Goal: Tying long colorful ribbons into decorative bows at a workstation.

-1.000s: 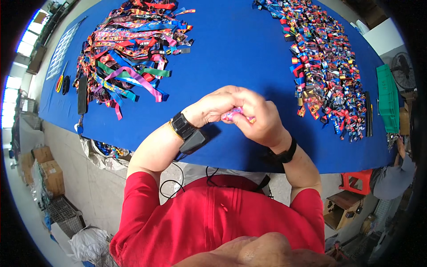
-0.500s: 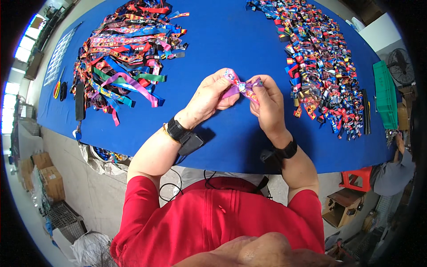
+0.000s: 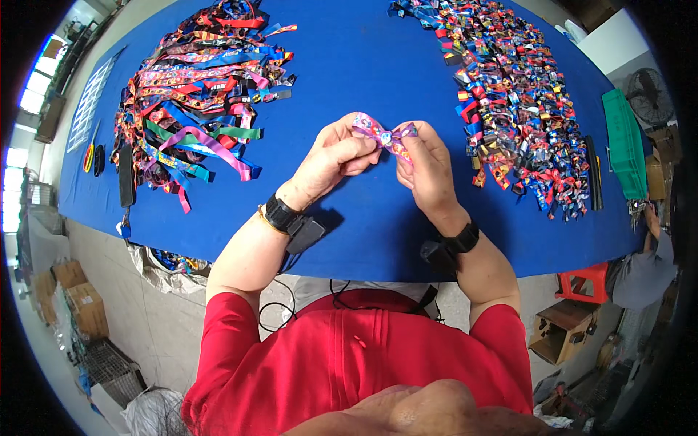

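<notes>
Between my hands, above the blue cloth (image 3: 349,65), is a purple printed ribbon bow (image 3: 386,136) with a knot at its middle. My left hand (image 3: 336,152) is closed on the bow's left loop, thumb pressed against the fingers. On the other side my right hand (image 3: 425,161) pinches the right loop and tail. Fingers hide part of the lower ribbon. Loose printed ribbon strips (image 3: 196,80) lie heaped at the far left. To the right stretches a dense pile of small knotted ribbon bows (image 3: 516,109).
Scissors with yellow and red handles (image 3: 89,156) lie on the left of the table. A green plastic bin (image 3: 624,145) is at the right edge. Beyond stand a red stool (image 3: 584,285) and an open cardboard box (image 3: 563,333). A co-worker's arm (image 3: 649,265) shows at far right.
Both hands have shifted slightly left with the bow. The loops now look more spread out and the bow faces upward more plainly.
</notes>
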Motion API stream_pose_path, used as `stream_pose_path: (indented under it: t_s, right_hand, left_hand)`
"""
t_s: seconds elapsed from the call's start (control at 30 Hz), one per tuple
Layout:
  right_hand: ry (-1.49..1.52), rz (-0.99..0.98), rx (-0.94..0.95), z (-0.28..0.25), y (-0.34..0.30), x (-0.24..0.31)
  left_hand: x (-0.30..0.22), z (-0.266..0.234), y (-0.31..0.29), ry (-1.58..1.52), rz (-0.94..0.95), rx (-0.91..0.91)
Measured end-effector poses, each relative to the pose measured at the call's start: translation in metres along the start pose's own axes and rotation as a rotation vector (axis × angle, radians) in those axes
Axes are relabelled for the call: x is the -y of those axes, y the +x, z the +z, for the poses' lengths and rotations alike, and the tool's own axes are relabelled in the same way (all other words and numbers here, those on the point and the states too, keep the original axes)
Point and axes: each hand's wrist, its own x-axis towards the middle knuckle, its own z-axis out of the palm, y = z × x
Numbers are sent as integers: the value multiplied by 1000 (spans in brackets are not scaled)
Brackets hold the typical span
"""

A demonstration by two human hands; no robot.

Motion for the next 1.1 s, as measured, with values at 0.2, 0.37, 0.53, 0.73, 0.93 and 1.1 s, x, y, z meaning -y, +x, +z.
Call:
stream_pose_path:
  t_s: [0.2, 0.37, 0.53, 0.73, 0.93, 1.1]
  right_hand:
    - [-63, 32, -2, -3, 2, 1]
    - [-155, -12, 38, -2, 5, 5]
    - [-225, -108, -8, -2, 8, 2]
    - [-173, -74, 7, -7, 7, 0]
    - [74, 52, 68, -14, 13, 1]
    - [88, 11, 80, -6, 10, 10]
  left_hand:
    - [5, 1, 2, 226, 5, -119]
    - [-2, 1, 3, 236, -11, -169]
    - [-2, -1, 3, 244, -63, -154]
    - [1, -2, 1, 374, -51, -91]
    - [-4, 3, -1, 270, -53, -86]
    - [-4, 1, 0, 156, -49, -90]
